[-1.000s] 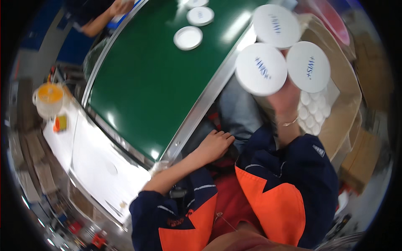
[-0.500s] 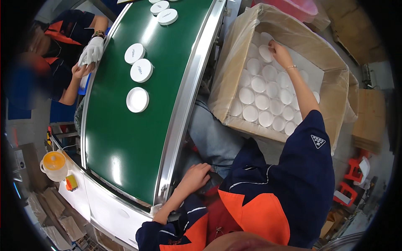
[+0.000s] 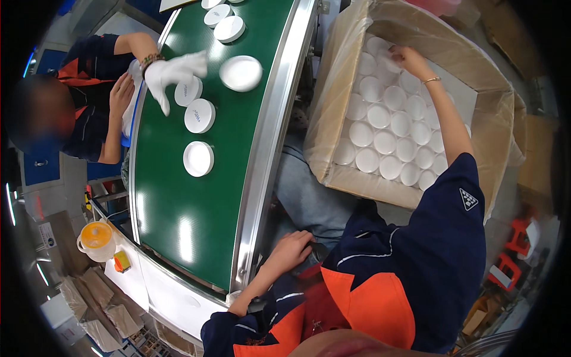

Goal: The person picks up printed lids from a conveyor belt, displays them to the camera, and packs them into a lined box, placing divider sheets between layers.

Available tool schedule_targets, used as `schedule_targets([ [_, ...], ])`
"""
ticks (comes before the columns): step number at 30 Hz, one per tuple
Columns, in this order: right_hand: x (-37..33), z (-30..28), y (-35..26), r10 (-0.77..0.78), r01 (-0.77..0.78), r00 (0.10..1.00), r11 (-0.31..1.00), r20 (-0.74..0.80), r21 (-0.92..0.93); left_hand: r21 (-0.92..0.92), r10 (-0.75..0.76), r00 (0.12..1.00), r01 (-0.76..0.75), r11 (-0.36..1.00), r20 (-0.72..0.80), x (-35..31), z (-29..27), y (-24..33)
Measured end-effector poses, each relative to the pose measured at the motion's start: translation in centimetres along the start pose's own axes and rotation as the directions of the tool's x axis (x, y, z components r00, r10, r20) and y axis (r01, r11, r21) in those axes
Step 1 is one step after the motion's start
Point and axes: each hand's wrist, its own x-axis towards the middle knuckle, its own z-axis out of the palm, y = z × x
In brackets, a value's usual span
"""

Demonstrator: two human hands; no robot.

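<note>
My right hand (image 3: 409, 60) reaches into the far left part of a plastic-lined cardboard box (image 3: 380, 191). Its fingers are closed on the edge of a white round lid (image 3: 389, 64), partly hidden and slightly blurred. Rows of similar white lids (image 3: 377, 115) cover much of the box's bottom. My left hand (image 3: 290, 250) rests low by my lap, beside the conveyor's metal rail, with its fingers stretched out and nothing seen in them. Near the fingertips is a dark thing I cannot make out.
On the green conveyor belt (image 3: 178, 202) lie several white lids, one showing its hollow side (image 3: 198, 159). Across it, a co-worker's white-gloved hand (image 3: 172, 72) is over the belt, near a blurred lid (image 3: 241, 73). A yellow-topped jug (image 3: 96, 239) stands at the left.
The co-worker's gloved hand has come out over the belt, and another lid appears there, blurred. My right hand stays at the box's far left part; the view has shifted slightly.
</note>
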Motion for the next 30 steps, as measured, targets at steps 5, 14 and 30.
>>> schedule_targets([
  [5, -1.9, 0.2, 2.3, 0.22, -0.334, 0.891, 0.91, -0.397, -0.245, -0.007, 0.003, 0.999, -0.003, 1.0, 0.032, 0.3, 0.0, 0.2],
  [14, -2.2, 4.5, 4.4, 0.28, -0.413, 0.857, 0.875, -0.433, -0.251, 0.005, 0.016, 0.997, -0.016, 1.0, 0.074, 1.0, -0.1, 0.8],
  [30, -0.3, 8.6, -1.9, 0.264, -0.232, 0.964, 0.867, 0.012, -0.442, 0.14, 0.109, 0.993, -0.102, 0.985, -0.045, -0.7, 1.6, -0.7],
])
